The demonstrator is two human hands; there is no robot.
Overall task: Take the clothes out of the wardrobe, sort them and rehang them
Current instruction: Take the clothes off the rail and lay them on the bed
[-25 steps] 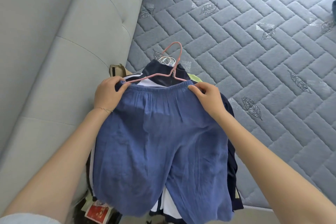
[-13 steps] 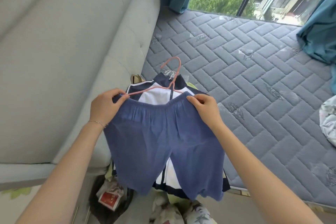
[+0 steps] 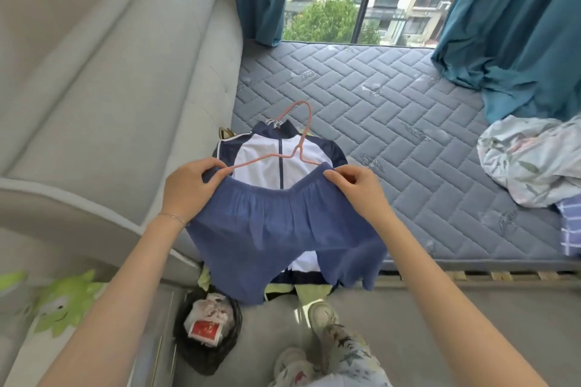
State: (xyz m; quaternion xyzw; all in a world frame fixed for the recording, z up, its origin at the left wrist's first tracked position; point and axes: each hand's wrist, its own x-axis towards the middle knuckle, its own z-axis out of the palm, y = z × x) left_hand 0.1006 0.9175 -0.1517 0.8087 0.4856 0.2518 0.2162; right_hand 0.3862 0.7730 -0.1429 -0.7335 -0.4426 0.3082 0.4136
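I hold a pair of blue shorts (image 3: 283, 229) up by the elastic waistband. My left hand (image 3: 185, 188) pinches its left end, along with the arm of a pink wire hanger (image 3: 300, 138). My right hand (image 3: 358, 188) pinches the right end. Behind the shorts a navy and white zip jacket (image 3: 261, 160) lies on the mattress corner, its collar on other hanger hooks. A yellow-green garment (image 3: 306, 289) peeks out under the pile at the bed's edge.
The grey quilted mattress (image 3: 393, 122) stretches right to a window with teal curtains (image 3: 518, 31). A padded grey headboard (image 3: 125, 97) rises at left. Crumpled floral bedding (image 3: 531, 160) lies at right. A black bag of rubbish (image 3: 207, 333) sits on the floor beside my feet.
The view has pulled back and up, so the window and floor now show. The shorts' waistband sits lower over the jacket, uncovering more of its white front. Both hands keep their hold.
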